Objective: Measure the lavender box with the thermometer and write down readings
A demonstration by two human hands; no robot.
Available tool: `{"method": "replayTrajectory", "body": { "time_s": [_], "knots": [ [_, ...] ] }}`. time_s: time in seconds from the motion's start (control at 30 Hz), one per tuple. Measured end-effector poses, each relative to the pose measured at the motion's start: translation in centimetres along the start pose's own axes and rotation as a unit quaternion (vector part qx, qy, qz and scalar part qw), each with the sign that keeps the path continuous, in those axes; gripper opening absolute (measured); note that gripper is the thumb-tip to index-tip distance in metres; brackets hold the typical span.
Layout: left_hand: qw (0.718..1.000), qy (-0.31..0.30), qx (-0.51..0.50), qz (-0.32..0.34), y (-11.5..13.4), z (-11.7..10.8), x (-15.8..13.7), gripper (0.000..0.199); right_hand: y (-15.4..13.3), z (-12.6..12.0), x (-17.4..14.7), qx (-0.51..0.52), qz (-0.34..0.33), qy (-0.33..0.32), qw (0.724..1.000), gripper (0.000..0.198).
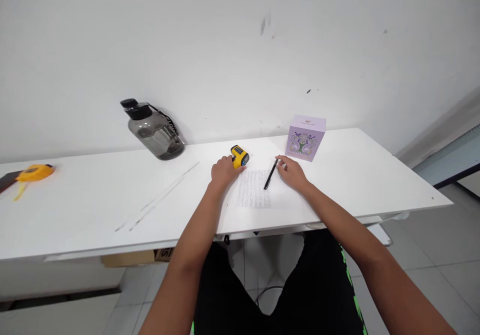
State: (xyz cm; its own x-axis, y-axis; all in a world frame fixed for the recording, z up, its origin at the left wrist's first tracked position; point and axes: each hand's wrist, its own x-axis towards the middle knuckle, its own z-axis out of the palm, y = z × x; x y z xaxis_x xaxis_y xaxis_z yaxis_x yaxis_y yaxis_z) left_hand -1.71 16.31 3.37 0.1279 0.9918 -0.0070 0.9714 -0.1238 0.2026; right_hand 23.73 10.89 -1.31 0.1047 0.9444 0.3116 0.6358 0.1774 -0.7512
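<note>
A yellow-and-black handheld device (240,156), shaped like an infrared thermometer, rests at the top of a written sheet of paper (255,190). My left hand (224,171) is closed around its near side, which the fingers partly hide. On the right, my right hand (293,173) pinches the upper end of a black pen (270,175) between its fingertips. The pen slants down to the left, its lower end over the sheet's lines of small handwriting. The right wrist lies by the paper's right side.
A lilac printed box (305,139) stands behind my right hand. Left of my left hand, a grey water bottle (155,132) with a black lid stands near the wall. An orange tape measure (36,172) lies far left on the white table (86,200). Dark streaks mark the tabletop.
</note>
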Motion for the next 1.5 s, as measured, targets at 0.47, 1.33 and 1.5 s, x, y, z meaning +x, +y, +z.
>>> {"method": "replayTrajectory", "body": {
  "time_s": [0.47,1.33,1.5],
  "knots": [
    [1.000,-0.002,-0.007,-0.005,-0.1,-0.1,0.0,0.061,2.5,-3.3,1.5,-0.017,0.006,0.376,0.927,0.059],
    [0.979,0.090,-0.181,0.002,0.8,0.4,-0.9,0.070,9.1,-5.1,4.9,0.319,0.056,0.154,0.934,0.134],
    [0.938,0.230,-0.255,0.047,0.9,1.1,-0.8,0.057,8.9,-5.1,4.8,0.307,0.090,0.176,0.931,0.137]
  ]
}}
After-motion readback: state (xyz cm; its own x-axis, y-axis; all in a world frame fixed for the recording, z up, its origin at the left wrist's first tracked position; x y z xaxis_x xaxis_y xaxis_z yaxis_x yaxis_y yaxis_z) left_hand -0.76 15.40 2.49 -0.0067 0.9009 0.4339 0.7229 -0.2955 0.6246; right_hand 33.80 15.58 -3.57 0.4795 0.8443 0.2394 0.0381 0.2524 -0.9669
